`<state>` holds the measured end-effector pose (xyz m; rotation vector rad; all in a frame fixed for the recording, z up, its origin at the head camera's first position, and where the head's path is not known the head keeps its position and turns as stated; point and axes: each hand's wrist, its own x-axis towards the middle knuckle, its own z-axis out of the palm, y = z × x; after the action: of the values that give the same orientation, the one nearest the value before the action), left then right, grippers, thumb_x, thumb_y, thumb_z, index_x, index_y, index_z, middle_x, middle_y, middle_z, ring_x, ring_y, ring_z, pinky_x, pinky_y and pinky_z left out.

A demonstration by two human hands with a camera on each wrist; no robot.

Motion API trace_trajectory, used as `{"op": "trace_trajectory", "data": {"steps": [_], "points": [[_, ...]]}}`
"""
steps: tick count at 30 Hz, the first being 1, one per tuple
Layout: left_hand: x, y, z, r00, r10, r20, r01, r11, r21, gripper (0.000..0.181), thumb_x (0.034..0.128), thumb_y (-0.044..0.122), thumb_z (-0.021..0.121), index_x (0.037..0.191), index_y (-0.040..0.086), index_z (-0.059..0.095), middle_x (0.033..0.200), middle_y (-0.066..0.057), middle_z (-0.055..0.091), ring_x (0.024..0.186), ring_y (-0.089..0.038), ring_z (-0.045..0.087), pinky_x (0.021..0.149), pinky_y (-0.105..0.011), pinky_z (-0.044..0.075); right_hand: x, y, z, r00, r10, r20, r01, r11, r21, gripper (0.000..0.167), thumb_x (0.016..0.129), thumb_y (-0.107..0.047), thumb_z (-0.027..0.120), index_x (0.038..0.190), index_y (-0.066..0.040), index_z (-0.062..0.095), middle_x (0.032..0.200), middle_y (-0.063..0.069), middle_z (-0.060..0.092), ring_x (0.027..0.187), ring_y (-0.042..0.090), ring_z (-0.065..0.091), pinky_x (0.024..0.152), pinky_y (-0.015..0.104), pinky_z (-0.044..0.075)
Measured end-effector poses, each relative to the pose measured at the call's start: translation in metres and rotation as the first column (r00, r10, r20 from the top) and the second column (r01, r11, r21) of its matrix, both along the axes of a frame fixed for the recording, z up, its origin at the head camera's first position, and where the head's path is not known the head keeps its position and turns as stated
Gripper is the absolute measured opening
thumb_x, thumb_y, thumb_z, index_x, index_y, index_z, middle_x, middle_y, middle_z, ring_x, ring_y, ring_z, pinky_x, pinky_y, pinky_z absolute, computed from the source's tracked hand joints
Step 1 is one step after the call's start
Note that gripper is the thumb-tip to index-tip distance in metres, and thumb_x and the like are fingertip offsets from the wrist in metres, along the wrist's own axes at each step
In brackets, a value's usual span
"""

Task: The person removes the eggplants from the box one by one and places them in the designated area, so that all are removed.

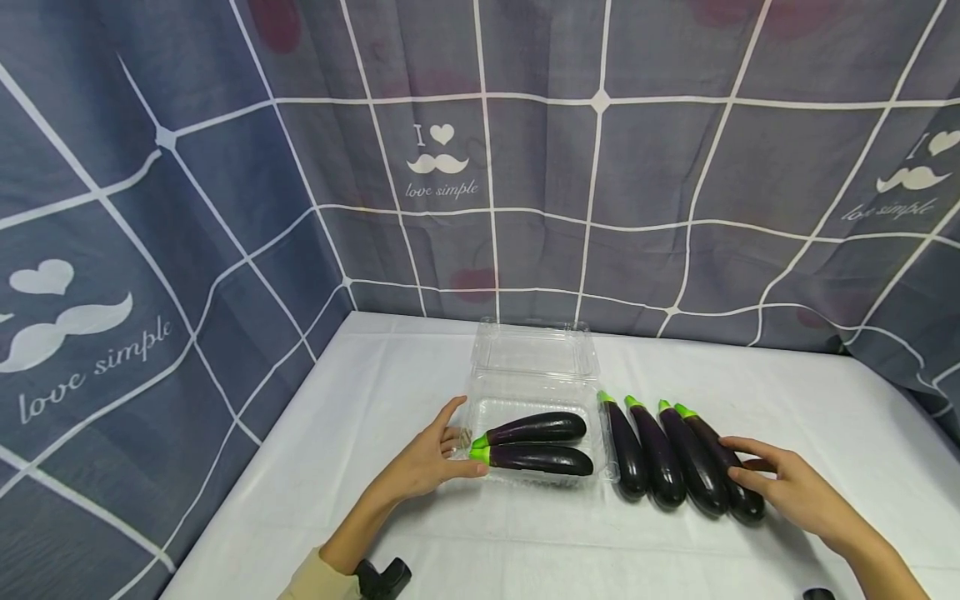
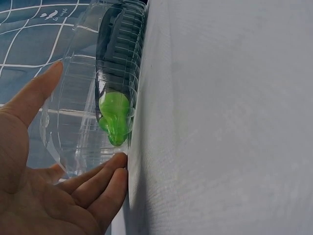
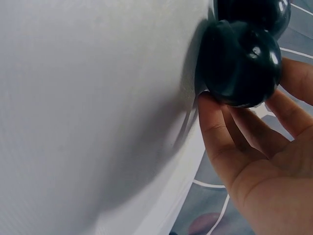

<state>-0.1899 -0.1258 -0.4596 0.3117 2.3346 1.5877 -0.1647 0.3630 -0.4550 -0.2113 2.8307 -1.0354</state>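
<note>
My left hand (image 1: 423, 458) is spread at the left end of a clear plastic clamshell box (image 1: 536, 358), its fingers at the box wall. Two dark purple eggplants with green stems, the back one (image 1: 536, 427) and the front one (image 1: 540, 459), lie side by side in the box. In the left wrist view a green stem (image 2: 115, 117) shows through the clear wall. My right hand (image 1: 787, 492) holds the rightmost loose eggplant (image 1: 708, 442) near its thick end, thumb and fingers on either side. The right wrist view shows that rounded end (image 3: 242, 63) between the fingers.
More loose eggplants (image 1: 660, 454) lie in a slanted row between the box and my right hand. The lid stands open toward the back of the white-covered table (image 1: 390, 358). A grey gridded curtain (image 1: 540, 167) hangs behind it and at the sides.
</note>
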Motion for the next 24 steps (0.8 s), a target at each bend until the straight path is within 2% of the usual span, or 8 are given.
{"op": "trace_trajectory", "data": {"steps": [8, 9, 14, 18, 24], "points": [[0.0001, 0.0001, 0.0004, 1.0, 0.003, 0.002, -0.003, 1.0, -0.005, 0.105, 0.0789, 0.031, 0.085, 0.159, 0.024, 0.017, 0.146, -0.036, 0.034, 0.132, -0.049, 0.041, 0.101, -0.057, 0.042, 0.0015, -0.0014, 0.0, 1.0, 0.005, 0.0, -0.005, 1.0, -0.005, 0.051, 0.097, -0.028, 0.064, 0.139, -0.001, 0.053, 0.128, 0.021, 0.06, 0.101, 0.003, 0.055, 0.073, 0.026, 0.047], [0.0002, 0.0001, 0.0003, 1.0, 0.005, 0.003, -0.005, 1.0, -0.008, 0.105, 0.0789, 0.032, 0.085, 0.159, 0.024, 0.017, 0.146, -0.036, 0.034, 0.132, -0.049, 0.041, 0.101, -0.057, 0.042, 0.0017, -0.0018, 0.0, 1.0, 0.006, -0.002, -0.006, 1.0, -0.004, 0.051, 0.097, -0.028, 0.064, 0.139, -0.001, 0.053, 0.129, 0.021, 0.06, 0.103, 0.007, 0.056, 0.073, 0.027, 0.047], [0.0005, -0.0002, 0.0005, 1.0, 0.006, 0.004, -0.006, 1.0, -0.001, 0.105, 0.0791, 0.032, 0.085, 0.159, 0.023, 0.017, 0.147, -0.037, 0.033, 0.132, -0.049, 0.04, 0.101, -0.056, 0.041, 0.0015, -0.0029, -0.0004, 1.0, 0.008, -0.022, -0.008, 1.0, -0.003, 0.05, 0.097, -0.028, 0.065, 0.138, -0.001, 0.054, 0.129, 0.021, 0.06, 0.102, 0.007, 0.056, 0.072, 0.026, 0.047], [0.0005, -0.0001, 0.0005, 1.0, 0.003, 0.004, -0.003, 1.0, 0.003, 0.105, 0.0792, 0.031, 0.085, 0.159, 0.022, 0.016, 0.146, -0.037, 0.033, 0.133, -0.049, 0.04, 0.101, -0.057, 0.041, 0.0023, -0.0032, -0.0007, 1.0, 0.005, -0.023, -0.005, 1.0, -0.004, 0.05, 0.097, -0.029, 0.065, 0.138, -0.002, 0.054, 0.128, 0.021, 0.06, 0.098, 0.001, 0.055, 0.072, 0.026, 0.047], [-0.0001, 0.0001, 0.0003, 1.0, -0.004, 0.004, 0.004, 1.0, 0.013, 0.105, 0.0796, 0.03, 0.084, 0.159, 0.022, 0.016, 0.146, -0.037, 0.033, 0.133, -0.05, 0.039, 0.102, -0.056, 0.04, 0.002, -0.0033, -0.0019, 1.0, 0.002, -0.022, -0.002, 1.0, 0.002, 0.05, 0.097, -0.029, 0.064, 0.139, -0.002, 0.054, 0.128, 0.021, 0.06, 0.101, 0.012, 0.057, 0.073, 0.027, 0.047]]}}
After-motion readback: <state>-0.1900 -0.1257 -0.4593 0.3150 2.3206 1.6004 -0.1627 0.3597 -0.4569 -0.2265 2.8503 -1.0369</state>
